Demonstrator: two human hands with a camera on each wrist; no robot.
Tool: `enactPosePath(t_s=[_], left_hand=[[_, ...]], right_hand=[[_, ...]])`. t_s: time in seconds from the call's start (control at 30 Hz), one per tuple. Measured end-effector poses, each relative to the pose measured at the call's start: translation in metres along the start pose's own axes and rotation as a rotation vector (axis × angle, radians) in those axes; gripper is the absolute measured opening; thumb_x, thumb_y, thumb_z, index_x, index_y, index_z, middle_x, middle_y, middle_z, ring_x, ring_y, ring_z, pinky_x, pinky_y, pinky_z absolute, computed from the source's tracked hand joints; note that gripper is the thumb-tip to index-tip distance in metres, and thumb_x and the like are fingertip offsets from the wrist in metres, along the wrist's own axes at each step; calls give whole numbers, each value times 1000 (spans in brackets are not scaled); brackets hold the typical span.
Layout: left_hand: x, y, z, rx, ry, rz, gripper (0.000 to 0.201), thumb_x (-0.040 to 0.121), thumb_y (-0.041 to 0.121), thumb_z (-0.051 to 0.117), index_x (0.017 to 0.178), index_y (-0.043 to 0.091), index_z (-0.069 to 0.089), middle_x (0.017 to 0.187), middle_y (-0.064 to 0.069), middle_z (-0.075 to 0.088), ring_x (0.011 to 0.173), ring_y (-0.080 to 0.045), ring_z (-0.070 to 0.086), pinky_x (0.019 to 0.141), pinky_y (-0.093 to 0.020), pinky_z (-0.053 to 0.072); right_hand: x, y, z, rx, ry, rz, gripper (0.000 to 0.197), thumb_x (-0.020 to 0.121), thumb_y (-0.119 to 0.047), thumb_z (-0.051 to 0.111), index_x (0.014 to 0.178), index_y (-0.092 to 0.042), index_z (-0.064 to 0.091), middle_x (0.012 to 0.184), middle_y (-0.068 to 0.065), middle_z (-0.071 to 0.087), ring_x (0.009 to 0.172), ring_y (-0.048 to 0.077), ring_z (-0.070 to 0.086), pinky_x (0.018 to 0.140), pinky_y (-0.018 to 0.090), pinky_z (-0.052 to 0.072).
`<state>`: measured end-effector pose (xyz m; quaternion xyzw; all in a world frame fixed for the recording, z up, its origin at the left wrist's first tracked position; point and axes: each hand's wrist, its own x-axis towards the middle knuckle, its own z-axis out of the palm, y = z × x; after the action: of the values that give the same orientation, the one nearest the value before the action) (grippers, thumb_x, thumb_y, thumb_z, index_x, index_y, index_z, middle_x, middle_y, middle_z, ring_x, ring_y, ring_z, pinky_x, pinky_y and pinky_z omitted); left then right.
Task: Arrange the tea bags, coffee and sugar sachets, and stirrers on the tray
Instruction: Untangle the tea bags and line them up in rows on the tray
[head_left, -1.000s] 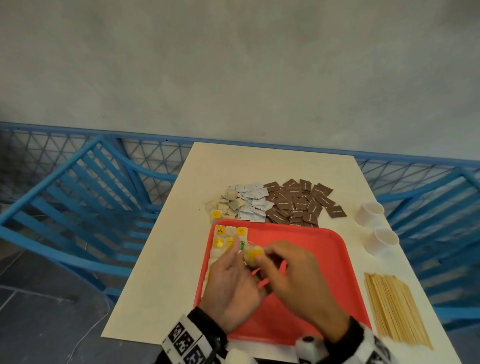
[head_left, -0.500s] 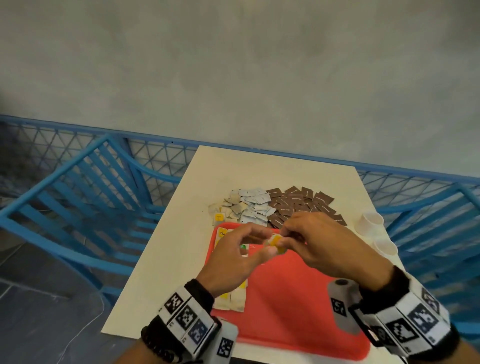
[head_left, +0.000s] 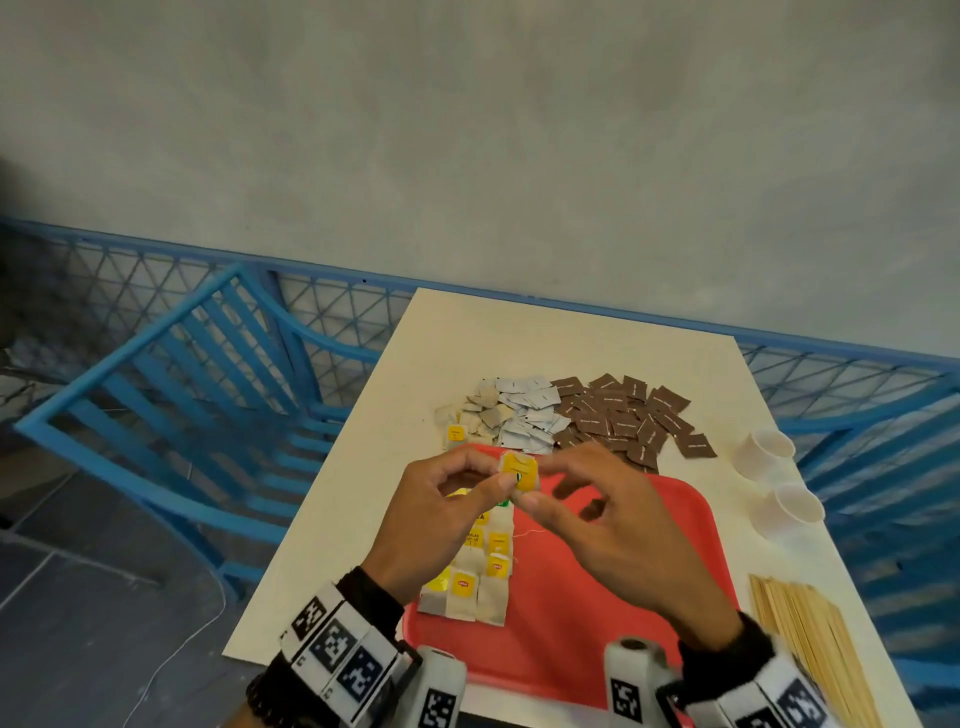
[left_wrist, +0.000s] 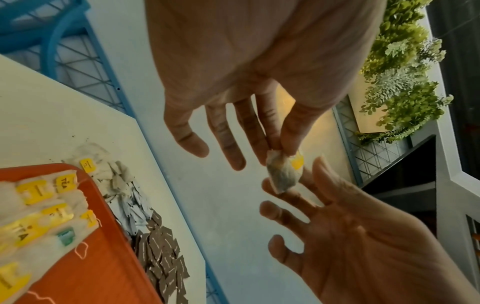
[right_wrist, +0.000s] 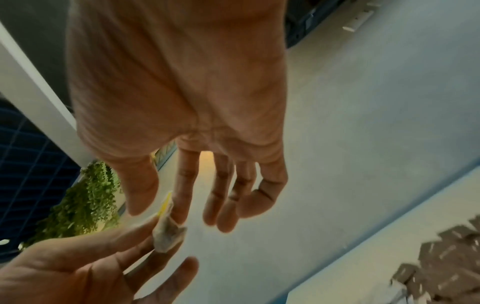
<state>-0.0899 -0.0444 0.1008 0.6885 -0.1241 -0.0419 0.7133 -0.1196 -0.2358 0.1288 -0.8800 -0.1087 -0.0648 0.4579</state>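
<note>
Above the red tray's (head_left: 597, 629) far edge, both hands hold up one tea bag (head_left: 521, 467) with a yellow tag. My left hand (head_left: 500, 472) pinches its left side between thumb and forefinger (left_wrist: 262, 131). My right hand (head_left: 537, 480) pinches the right side, with the yellow tag (right_wrist: 165, 203) between its thumb and forefinger. Several tea bags (head_left: 480, 571) lie in rows on the tray's left side. On the table behind the tray lie loose tea bags (head_left: 467, 415), white sugar sachets (head_left: 530, 410) and brown coffee sachets (head_left: 623, 415). Wooden stirrers (head_left: 815, 654) lie right of the tray.
Two white paper cups (head_left: 766, 452) (head_left: 795, 512) stand on the cream table (head_left: 353, 519), right of the tray. A blue slatted chair (head_left: 171, 395) stands at the left. A blue lattice railing (head_left: 337, 306) runs behind the table.
Both hands have risen from low over the tray and moved toward its far edge, carrying the tea bag; its yellow tag now faces the head camera.
</note>
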Motion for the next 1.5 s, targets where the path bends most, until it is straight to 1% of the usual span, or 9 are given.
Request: enactPosePath(t_s=[0.17, 0.37, 0.53, 0.7, 0.87, 1.13, 1.23, 1.33, 1.5], left_hand=[[-2, 2, -6, -14, 10, 31, 8, 90, 10, 68, 86, 3, 70, 86, -5, 74, 83, -16, 69, 78, -23, 53], [-1, 0, -11, 38, -50, -6, 11, 86, 22, 77, 87, 17, 67, 77, -3, 69, 76, -18, 67, 74, -29, 55], [6, 6, -10, -20, -41, -11, 30, 84, 32, 75, 111, 21, 67, 108, -3, 69, 98, -18, 68, 84, -31, 56], [11, 12, 3, 13, -11, 55, 10, 90, 17, 73, 91, 8, 70, 93, -16, 72, 86, -32, 67, 81, -45, 54], [11, 12, 3, -103, 41, 40, 17, 86, 30, 76, 87, 14, 70, 89, -13, 69, 83, -19, 64, 77, -32, 53], [11, 23, 5, -45, -96, 42, 19, 81, 31, 74, 98, 25, 69, 85, -8, 69, 84, -17, 65, 79, -31, 54], [7, 23, 0, 32, -235, 44, 29, 82, 26, 73, 110, 23, 66, 98, -16, 64, 93, -27, 63, 81, -42, 54], [5, 25, 0, 40, -179, 29, 41, 81, 41, 70, 115, 18, 65, 109, -10, 68, 104, -26, 64, 89, -48, 53], [0, 7, -14, 76, -14, -40, 14, 88, 20, 74, 93, 8, 69, 89, -14, 73, 82, -18, 69, 73, -25, 54]], right_hand=[[2, -4, 18, 158, 147, 41, 19, 77, -54, 71, 86, -37, 71, 95, -17, 67, 85, 8, 66, 62, 18, 46], [8, -6, 22, 338, 146, 74, 13, 92, -18, 68, 81, -22, 74, 76, -5, 73, 72, 7, 64, 70, 24, 51], [9, -9, 14, 370, 132, 93, 13, 91, -20, 67, 80, -21, 74, 70, -10, 70, 65, 1, 60, 63, 16, 45], [4, -9, 11, 381, 118, 96, 12, 88, -32, 65, 85, -24, 73, 79, -7, 73, 73, 5, 63, 66, 28, 49], [-5, -5, 11, 371, 153, 86, 17, 85, -39, 65, 83, -26, 74, 87, -6, 71, 80, 8, 63, 67, 32, 48], [12, -16, 5, 477, 234, 50, 14, 86, -27, 69, 81, -16, 75, 70, -11, 69, 65, -1, 57, 64, 14, 44], [12, -17, 1, 499, 284, 62, 16, 86, -27, 69, 81, -14, 75, 70, -10, 69, 62, -1, 55, 62, 11, 41], [12, -20, 3, 483, 264, 62, 16, 87, -28, 68, 82, -15, 76, 72, -7, 71, 62, -1, 56, 63, 12, 42], [10, -9, 30, 480, 73, 123, 6, 90, -14, 71, 85, -9, 72, 68, -8, 66, 61, 3, 56, 59, 15, 43]])
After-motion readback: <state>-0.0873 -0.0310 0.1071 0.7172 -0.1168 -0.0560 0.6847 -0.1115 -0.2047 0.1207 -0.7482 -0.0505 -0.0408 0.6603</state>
